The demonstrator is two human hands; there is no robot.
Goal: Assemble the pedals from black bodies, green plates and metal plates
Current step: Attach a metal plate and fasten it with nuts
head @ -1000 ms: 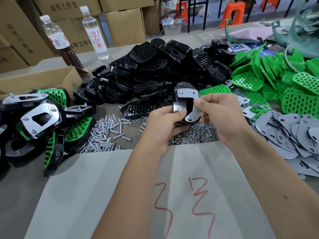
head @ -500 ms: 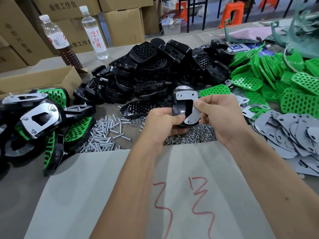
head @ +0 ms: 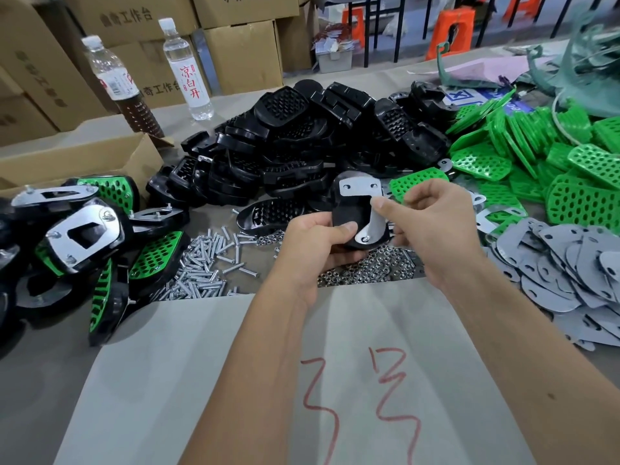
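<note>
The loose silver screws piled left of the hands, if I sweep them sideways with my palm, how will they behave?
The loose silver screws look like small round-shafted metal pieces, so they would probably roll and scatter rather than slide as one heap. They lie unboxed on the flat grey table, so some may stray toward the shiny metal nuts beside them.

We see both bare forearms reaching from the near edge toward the middle of the scene, wrists raised. Our left hand (head: 313,245) is curled, thumb laid flat across the top toward the right. Our right hand (head: 432,223) sits just right of it, fingers (head: 414,199) bent, thumb pointing left, almost meeting the left thumb.
</note>
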